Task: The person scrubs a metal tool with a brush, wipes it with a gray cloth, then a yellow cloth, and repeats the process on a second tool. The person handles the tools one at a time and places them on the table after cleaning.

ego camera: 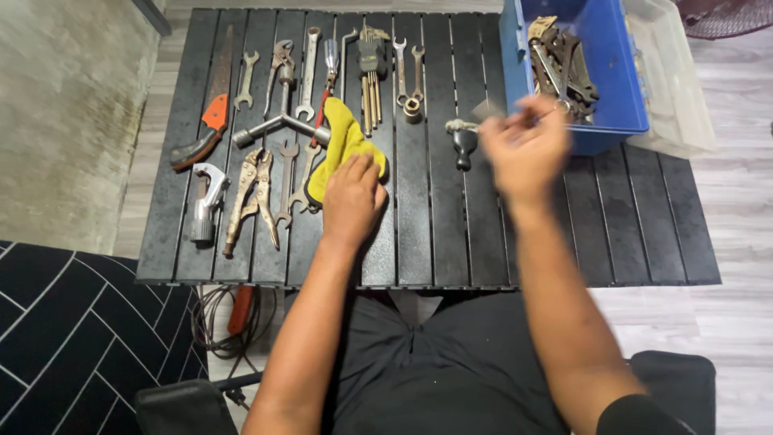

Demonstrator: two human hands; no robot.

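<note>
Currently the left hand (pixel 352 197) lies flat, fingers together, on the yellow cloth (pixel 342 145) on the black slatted table (pixel 644 234). Right hand (pixel 525 149), motion-blurred, pinches a thin metal tool (pixel 491 113) beside the blue bin (pixel 580 129). Advice: lay it in the open gap near the black-handled tool (pixel 464 145), aligned with the row.

No packages, labels, signs or screens — only tools.

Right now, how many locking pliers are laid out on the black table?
2. Both locking pliers lie side by side at the table's left front: one further left, the other beside it, left of the yellow cloth. More may be hidden in the blue bin.
</note>
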